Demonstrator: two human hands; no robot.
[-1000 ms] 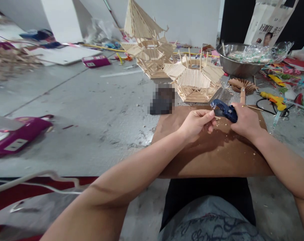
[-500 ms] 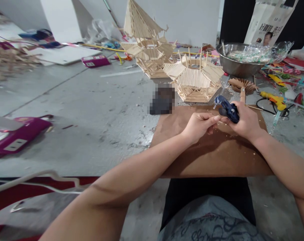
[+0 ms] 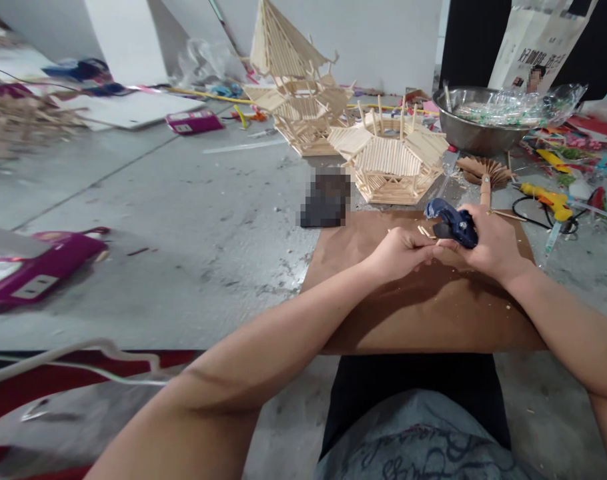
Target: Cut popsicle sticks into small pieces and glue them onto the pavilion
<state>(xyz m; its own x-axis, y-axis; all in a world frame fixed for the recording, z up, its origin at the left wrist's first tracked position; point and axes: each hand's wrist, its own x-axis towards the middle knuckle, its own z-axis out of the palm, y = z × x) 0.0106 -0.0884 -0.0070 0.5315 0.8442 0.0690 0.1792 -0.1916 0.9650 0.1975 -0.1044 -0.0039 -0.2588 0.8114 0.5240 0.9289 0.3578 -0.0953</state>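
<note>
A big brown sheet [image 3: 383, 313] lies under both hands. The little stick house [image 3: 388, 157] sits past them. The right hand [image 3: 496, 241] is curled tight around the blue cutters [image 3: 458, 227]. The left hand [image 3: 397, 255] has its fingers pinched, close by the right fingertips; I cannot tell what is in them. Tiny sticks [image 3: 424, 231] show just past the left fingers.

Soft shadows lie below the hands [image 3: 401, 255], glare whitens the tabletop [image 3: 223, 213], and the left edge (stretched) blurs.
</note>
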